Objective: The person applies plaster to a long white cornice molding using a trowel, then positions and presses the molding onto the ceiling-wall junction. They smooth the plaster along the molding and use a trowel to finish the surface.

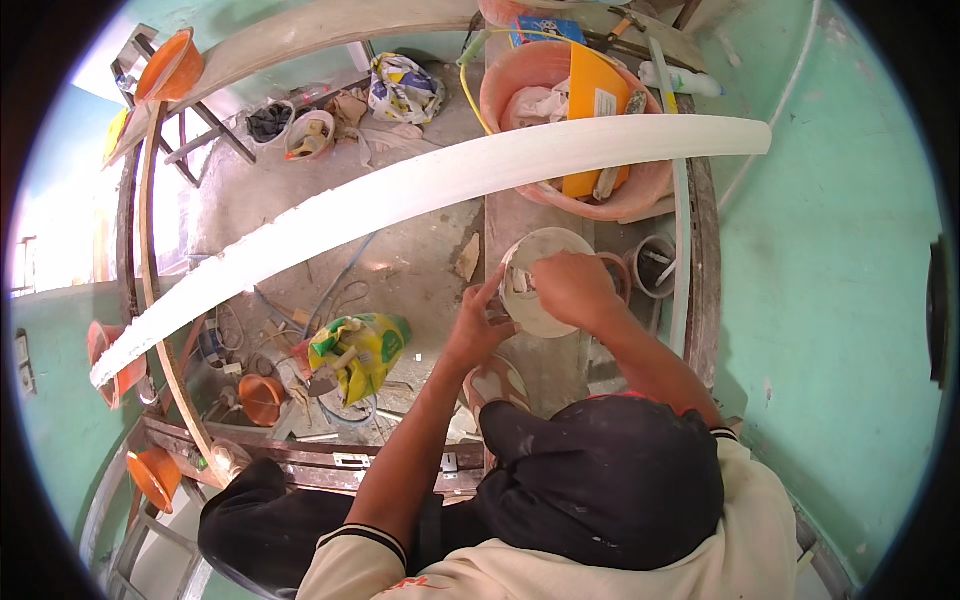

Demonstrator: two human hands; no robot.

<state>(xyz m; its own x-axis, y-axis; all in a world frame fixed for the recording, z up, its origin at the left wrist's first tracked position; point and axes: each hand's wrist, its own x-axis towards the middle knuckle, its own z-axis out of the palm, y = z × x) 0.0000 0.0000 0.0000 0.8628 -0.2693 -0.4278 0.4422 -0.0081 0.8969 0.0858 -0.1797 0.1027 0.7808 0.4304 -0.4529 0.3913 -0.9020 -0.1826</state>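
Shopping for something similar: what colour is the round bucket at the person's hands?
The bucket is off-white; the head view shows it best.

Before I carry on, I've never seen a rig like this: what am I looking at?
There is no machine here, just a person's two bare hands, seen from a wide camera on their head that bends straight edges. The left hand is at the side of a pale round tub, thumb and forefinger spread; the right hand is curled over it, and whatever it holds is hidden. Beyond, a long white strip crosses in front of a large orange-pink tub. A yellow-green bag lies at left.
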